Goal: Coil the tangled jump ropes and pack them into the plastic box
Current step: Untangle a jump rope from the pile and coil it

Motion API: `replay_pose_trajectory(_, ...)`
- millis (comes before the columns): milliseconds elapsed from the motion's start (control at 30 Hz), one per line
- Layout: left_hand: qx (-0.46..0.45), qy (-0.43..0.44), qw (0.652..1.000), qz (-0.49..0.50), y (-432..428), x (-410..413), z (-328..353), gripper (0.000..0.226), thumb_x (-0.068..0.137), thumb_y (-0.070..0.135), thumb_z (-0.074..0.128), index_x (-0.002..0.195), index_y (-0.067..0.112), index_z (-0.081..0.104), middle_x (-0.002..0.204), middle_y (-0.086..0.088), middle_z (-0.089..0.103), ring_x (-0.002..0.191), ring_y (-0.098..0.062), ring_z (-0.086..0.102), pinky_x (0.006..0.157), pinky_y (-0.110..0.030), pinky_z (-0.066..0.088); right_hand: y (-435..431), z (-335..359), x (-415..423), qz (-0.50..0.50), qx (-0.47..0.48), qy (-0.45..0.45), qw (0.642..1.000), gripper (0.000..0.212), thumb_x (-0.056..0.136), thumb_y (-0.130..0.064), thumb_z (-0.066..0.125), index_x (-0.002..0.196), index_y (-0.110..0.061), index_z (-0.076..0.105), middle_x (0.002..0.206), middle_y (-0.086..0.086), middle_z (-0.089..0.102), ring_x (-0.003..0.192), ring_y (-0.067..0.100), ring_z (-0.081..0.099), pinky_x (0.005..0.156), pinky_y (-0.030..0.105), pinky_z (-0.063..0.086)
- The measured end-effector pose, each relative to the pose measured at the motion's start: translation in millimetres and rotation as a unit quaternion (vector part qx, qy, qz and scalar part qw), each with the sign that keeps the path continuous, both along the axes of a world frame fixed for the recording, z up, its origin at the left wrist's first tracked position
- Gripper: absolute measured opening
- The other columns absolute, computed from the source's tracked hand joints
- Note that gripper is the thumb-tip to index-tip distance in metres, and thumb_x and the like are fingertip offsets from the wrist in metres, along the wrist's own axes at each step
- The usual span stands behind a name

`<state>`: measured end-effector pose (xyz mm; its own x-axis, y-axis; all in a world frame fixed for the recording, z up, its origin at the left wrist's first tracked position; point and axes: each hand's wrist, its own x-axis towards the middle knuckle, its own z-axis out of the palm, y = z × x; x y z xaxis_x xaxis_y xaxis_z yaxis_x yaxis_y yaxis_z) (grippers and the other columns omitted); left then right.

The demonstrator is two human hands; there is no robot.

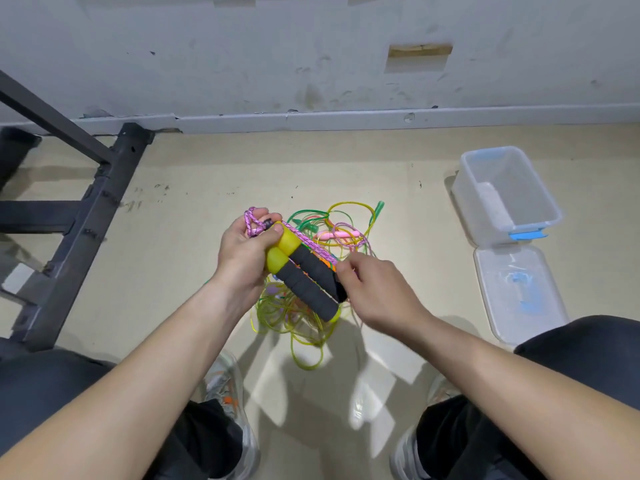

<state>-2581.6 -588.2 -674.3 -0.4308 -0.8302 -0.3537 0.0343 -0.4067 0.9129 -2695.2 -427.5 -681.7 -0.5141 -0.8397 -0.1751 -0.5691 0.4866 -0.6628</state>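
Note:
My left hand (242, 252) grips the yellow ends of two black foam jump-rope handles (310, 278), held side by side above the floor, with a loop of pink braided cord (252, 220) bunched in the same fist. The cord runs taut along the handles to my right hand (375, 289), which pinches it at the handles' lower end. Beneath them a tangle of yellow, green and pink ropes (304, 313) lies on the floor. The clear plastic box (465, 188) stands open at the right, nothing but a white patch visible inside.
The box's lid (519, 292) with blue clips lies flat on the floor in front of it. A dark metal frame (93, 209) stands at the left near the wall. My knees and shoes fill the bottom of the view.

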Motion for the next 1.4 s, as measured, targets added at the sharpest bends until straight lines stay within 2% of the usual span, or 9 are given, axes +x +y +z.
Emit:
replay_pose_trajectory(200,-0.001,-0.021,0.993,0.119,18,-21,-7,0.031,0.092,-0.014,0.056,0.11,0.01,0.048,0.088,-0.001,0.058,0.086,-0.02,0.057,0.091,-0.038,0.05,6,-2,81,0.123,-0.072,0.073,0.987,0.031,0.096,-0.011,0.042,0.127,-0.007,0.044,0.098,0.014,0.061,0.081,0.035,0.06,0.067,0.039,0.051)
replay_pose_trajectory(333,0.039,-0.003,0.988,0.148,20,-27,5,0.026,0.092,-0.01,0.059,0.103,0.013,0.05,0.086,-0.002,0.06,0.08,-0.019,0.06,0.08,-0.033,0.051,6,-11,78,0.134,-0.118,0.047,0.983,0.025,0.102,-0.011,0.041,0.122,0.0,0.05,0.098,0.018,0.062,0.082,0.036,0.061,0.071,0.044,0.055)
replay_pose_trajectory(400,0.105,0.024,0.986,0.126,20,-27,15,0.022,0.093,-0.008,0.059,0.094,0.014,0.053,0.086,-0.003,0.062,0.075,-0.018,0.062,0.073,-0.032,0.052,4,-19,64,0.089,-0.095,-0.089,0.987,0.027,0.105,-0.029,0.036,0.107,-0.013,0.058,0.077,0.004,0.059,0.07,0.024,0.055,0.069,0.043,0.049)
replay_pose_trajectory(533,0.188,0.083,0.977,-0.06,8,-16,31,0.009,0.096,-0.001,0.055,0.1,0.006,0.059,0.089,-0.009,0.062,0.086,-0.025,0.062,0.097,-0.047,0.055,7,-24,26,0.093,-0.047,-0.318,0.942,0.022,0.103,-0.027,0.051,0.083,-0.03,0.06,0.065,-0.023,0.055,0.061,-0.002,0.05,0.066,0.023,0.042)
replay_pose_trajectory(667,0.06,0.027,0.954,-0.293,5,0,35,0.021,0.085,-0.003,0.064,0.104,0.006,0.062,0.095,-0.01,0.062,0.085,-0.02,0.06,0.079,-0.027,0.056,3,-14,-25,0.011,-0.037,-0.323,0.946,0.008,0.074,-0.029,0.072,0.068,-0.026,0.072,0.062,-0.005,0.049,0.059,0.011,0.041,0.058,0.03,0.029)
replay_pose_trajectory(833,-0.093,-0.099,0.913,-0.384,17,4,16,0.04,0.087,-0.011,0.068,0.12,0.008,0.056,0.099,0.002,0.07,0.092,-0.01,0.065,0.085,-0.022,0.053,-4,-9,-36,-0.033,-0.036,-0.4,0.915,0.031,0.095,-0.011,0.058,0.066,-0.011,0.068,0.054,0.0,0.043,0.054,0.015,0.032,0.052,0.032,0.021)
replay_pose_trajectory(1067,-0.147,-0.127,0.882,-0.43,26,9,14,0.041,0.086,0.0,0.072,0.121,0.016,0.059,0.103,-0.001,0.071,0.094,-0.011,0.064,0.092,-0.032,0.051,-6,3,-26,0.013,-0.051,-0.334,0.941,0.04,0.094,-0.039,0.068,0.068,-0.01,0.06,0.058,-0.008,0.038,0.052,0.007,0.037,0.057,0.023,0.029)
replay_pose_trajectory(1167,-0.145,-0.124,0.873,-0.449,25,11,17,0.042,0.088,-0.009,0.068,0.119,0.018,0.061,0.099,0.01,0.071,0.092,-0.005,0.065,0.086,-0.023,0.053,-6,4,-22,0.023,-0.033,-0.335,0.941,0.048,0.084,-0.056,0.072,0.07,-0.015,0.052,0.061,-0.005,0.03,0.058,0.02,0.031,0.06,0.037,0.026)
replay_pose_trajectory(1400,-0.113,-0.103,0.872,-0.466,20,14,25,0.043,0.078,0.003,0.075,0.118,0.012,0.065,0.111,-0.009,0.074,0.099,-0.018,0.068,0.096,-0.042,0.052,-4,11,-15,0.006,-0.058,-0.235,0.97,0.039,0.096,-0.034,0.063,0.062,-0.015,0.064,0.05,-0.009,0.037,0.048,0.008,0.031,0.055,0.027,0.026)
